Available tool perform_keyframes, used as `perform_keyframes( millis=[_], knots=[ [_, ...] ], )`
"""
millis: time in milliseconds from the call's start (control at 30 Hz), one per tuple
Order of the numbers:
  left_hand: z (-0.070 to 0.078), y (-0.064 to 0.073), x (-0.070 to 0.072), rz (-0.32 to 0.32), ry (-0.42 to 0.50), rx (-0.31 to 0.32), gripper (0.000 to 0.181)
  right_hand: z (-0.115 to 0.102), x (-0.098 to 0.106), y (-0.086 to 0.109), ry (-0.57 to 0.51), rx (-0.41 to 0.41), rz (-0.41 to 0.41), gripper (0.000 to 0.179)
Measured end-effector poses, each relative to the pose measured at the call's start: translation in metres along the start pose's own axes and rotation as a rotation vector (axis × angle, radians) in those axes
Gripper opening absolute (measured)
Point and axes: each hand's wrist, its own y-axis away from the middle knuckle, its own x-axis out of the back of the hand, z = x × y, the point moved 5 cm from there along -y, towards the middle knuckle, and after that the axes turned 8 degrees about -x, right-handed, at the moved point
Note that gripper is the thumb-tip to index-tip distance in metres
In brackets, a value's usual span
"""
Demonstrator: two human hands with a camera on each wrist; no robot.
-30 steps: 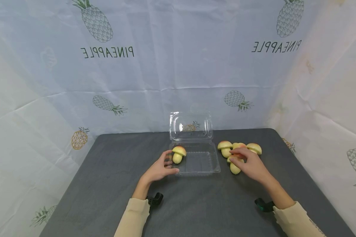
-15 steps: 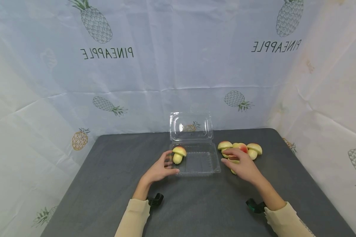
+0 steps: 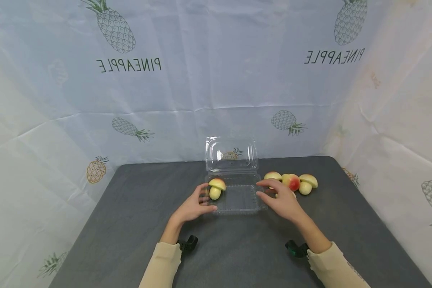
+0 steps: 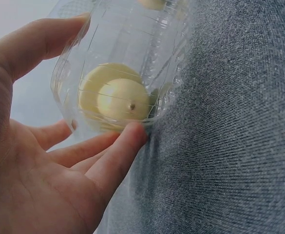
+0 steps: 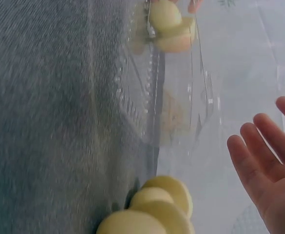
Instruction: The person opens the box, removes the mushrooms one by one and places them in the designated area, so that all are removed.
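A clear plastic clamshell box [image 3: 239, 198] lies with its lid raised at the back. Inside its left end sits one yellow mushroom-shaped piece [image 3: 215, 193] with a reddish cap top. My left hand [image 3: 193, 205] holds the left end of the box, thumb and fingers on its wall in the left wrist view. My right hand [image 3: 285, 202], fingers spread and holding nothing, hovers by the right rim. In the head view it partly covers the nearest of several similar mushroom-shaped pieces [image 3: 307, 182] grouped right of the box.
The dark grey tabletop [image 3: 129, 224] extends around the box. Behind and at both sides hangs a white cloth [image 3: 216, 80] with pineapple prints. The lid [image 3: 232, 154] stands close to the rear cloth.
My right hand has moved left from over the mushroom-shaped pieces to the box's right rim, uncovering some of them. My left hand stays where it was.
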Motion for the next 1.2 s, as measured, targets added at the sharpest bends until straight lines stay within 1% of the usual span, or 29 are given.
perform_keyframes(
  millis=[233,433,567,733,833,933,1200],
  knots=[
    [-0.001,0.0,-0.002,0.003,-0.004,0.01,0.093,-0.009,-0.013,-0.008,-0.036,0.011,-0.021,0.031],
    [-0.004,-0.001,-0.003,-0.002,0.004,0.013,0.092,-0.017,-0.023,-0.018,-0.109,-0.002,-0.049,0.03],
    [-0.002,-0.002,-0.002,0.001,0.013,0.01,0.093,-0.024,-0.03,-0.026,-0.133,0.004,-0.063,0.03],
    [0.001,-0.003,0.0,0.014,0.011,0.006,0.092,-0.032,-0.038,-0.034,-0.129,0.016,-0.081,0.032],
    [0.001,-0.002,0.0,0.016,0.004,0.012,0.092,-0.035,-0.043,-0.038,-0.116,0.007,-0.091,0.034],
    [0.0,-0.001,0.001,0.017,-0.001,0.01,0.092,-0.034,-0.049,-0.042,-0.105,-0.02,-0.096,0.035],
    [-0.001,-0.002,0.0,0.0,0.001,-0.003,0.09,-0.035,-0.061,-0.056,-0.077,-0.024,-0.063,0.04]
  ],
)
